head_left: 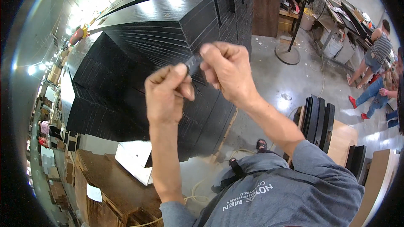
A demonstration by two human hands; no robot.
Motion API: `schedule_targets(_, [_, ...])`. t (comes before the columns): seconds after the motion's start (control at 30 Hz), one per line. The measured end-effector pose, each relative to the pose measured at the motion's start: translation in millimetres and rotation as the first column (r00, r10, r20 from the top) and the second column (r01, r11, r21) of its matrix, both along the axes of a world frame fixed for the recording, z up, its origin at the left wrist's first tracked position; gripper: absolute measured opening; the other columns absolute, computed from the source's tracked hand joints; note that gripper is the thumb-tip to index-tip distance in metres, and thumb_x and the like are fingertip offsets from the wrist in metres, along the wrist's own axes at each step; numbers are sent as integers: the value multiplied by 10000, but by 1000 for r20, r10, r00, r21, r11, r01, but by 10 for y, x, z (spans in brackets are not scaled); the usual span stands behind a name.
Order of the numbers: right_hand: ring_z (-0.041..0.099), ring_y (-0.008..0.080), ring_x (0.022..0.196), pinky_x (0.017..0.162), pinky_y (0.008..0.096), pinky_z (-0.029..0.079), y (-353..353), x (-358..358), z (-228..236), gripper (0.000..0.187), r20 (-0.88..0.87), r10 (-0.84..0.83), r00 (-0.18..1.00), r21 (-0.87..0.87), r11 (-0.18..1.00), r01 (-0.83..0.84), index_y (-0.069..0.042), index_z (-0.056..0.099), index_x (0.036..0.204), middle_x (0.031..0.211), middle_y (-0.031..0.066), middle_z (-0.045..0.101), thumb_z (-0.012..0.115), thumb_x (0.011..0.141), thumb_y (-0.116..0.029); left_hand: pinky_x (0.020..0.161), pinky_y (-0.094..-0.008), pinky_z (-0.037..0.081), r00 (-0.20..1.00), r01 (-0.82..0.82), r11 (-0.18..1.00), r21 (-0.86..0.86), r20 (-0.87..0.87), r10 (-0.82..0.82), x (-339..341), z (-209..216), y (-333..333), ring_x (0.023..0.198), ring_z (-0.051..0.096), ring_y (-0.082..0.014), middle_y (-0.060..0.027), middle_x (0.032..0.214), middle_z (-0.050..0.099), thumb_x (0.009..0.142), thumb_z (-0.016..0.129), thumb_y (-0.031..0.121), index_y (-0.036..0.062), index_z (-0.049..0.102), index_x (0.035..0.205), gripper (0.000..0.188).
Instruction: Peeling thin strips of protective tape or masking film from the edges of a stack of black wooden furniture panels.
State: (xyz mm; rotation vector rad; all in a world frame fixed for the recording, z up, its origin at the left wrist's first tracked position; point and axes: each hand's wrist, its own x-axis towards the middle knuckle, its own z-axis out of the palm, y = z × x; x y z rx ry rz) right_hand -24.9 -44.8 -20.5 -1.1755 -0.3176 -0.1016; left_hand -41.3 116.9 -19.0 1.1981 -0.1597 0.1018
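both hands [168, 90] pinching small dark strip [193, 63], black board stacks [160, 21] behind

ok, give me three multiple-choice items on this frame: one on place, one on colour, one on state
1. Where is the small flat dark strip?
A. between both hands' fingertips
B. on the concrete floor
C. on the brown cardboard boxes

2. What colour are the tall stacked wooden panels behind the hands?
A. white
B. black
C. red

3. How are the left hand and right hand?
A. flat and open
B. both pinching the strip
C. resting on the stack

Answers: 1 A, the strip sits between raised fingertips; 2 B, the panel faces and edges are black; 3 B, fingers and thumbs close on the strip's ends.
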Motion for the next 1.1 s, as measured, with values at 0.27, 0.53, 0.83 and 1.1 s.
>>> schedule_targets(0.27, [437,58,393,373,222,318,-5,36,-306,382,-52,-30,998,-20,999,29,-30,625,678,506,11,535,647,973,-271,482,-263,505,1000,-6,1000,3,-30,6,-51,-306,-7,474,593,-148,-82,590,630,943,687,115,-13,691,747,233])
schedule_targets(0.53, [450,53,407,372,219,315,3,30,-409,372,-70,-54,996,-48,998,51,-20,633,695,524,6,541,640,980,-259,484,-255,471,989,-135,988,72,-58,139,-106,-404,-105,471,558,-125,-69,607,621,936,668,93,-16,674,731,232])
schedule_targets(0.83, [446,43,415,381,217,314,-103,73,-208,386,27,9,1000,-90,996,-7,-19,632,700,524,5,539,642,979,-286,494,-251,482,981,-172,985,-6,84,172,-130,-294,-200,485,569,-122,-63,633,631,946,675,103,-11,677,749,227])
schedule_targets(1.1, [462,43,417,386,212,336,-131,182,-941,364,-130,-40,991,-137,990,22,-26,642,713,538,2,559,654,977,-276,485,-253,443,942,-309,950,-46,-154,298,-158,-959,-454,484,559,-120,-60,664,639,942,706,136,10,649,728,254])
